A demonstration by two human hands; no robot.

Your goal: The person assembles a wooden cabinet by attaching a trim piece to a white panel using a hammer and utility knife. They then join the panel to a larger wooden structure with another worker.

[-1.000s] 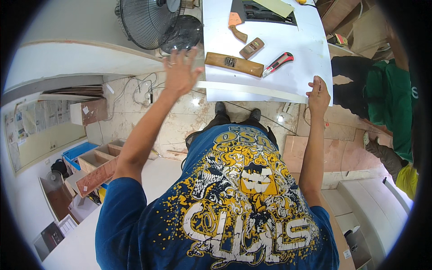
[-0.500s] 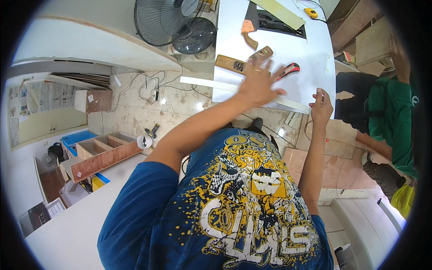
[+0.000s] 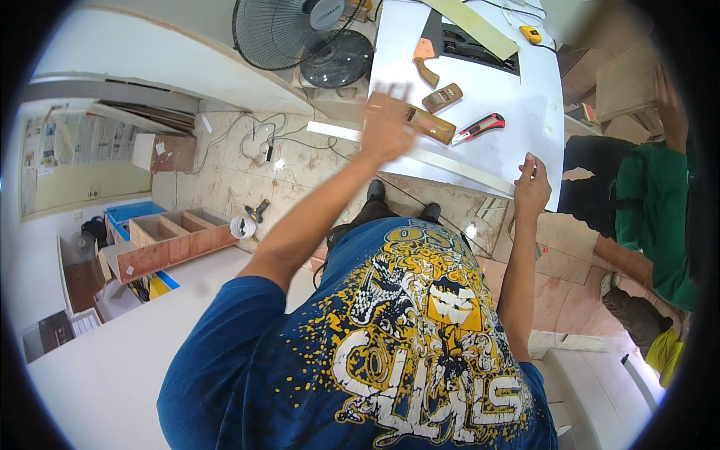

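Observation:
My left hand (image 3: 388, 129), smeared by motion, is over the left end of a long wooden hand plane (image 3: 433, 127) and near a narrow white strip (image 3: 457, 166). Whether its fingers touch or grip either one does not show. The strip lies along the front of the white table, its left end jutting past the edge. At the strip's right end, my right hand (image 3: 531, 187) is closed on it with a pinch. Behind the long plane sits a small block plane (image 3: 442, 97). A red and black utility knife (image 3: 478, 129) lies to its right.
A handsaw (image 3: 426, 64) and a yellow-green strip (image 3: 476, 30) lie farther back on the white table (image 3: 517, 112), with a yellow tape measure (image 3: 530, 34) at right. A fan (image 3: 289, 30) stands left. A person in green (image 3: 652, 195) is at right. Cables (image 3: 277, 135) cross the floor.
My left hand has swept left along the strip, uncovering the right part of the long plane and the utility knife. My right hand stays at the strip's right end.

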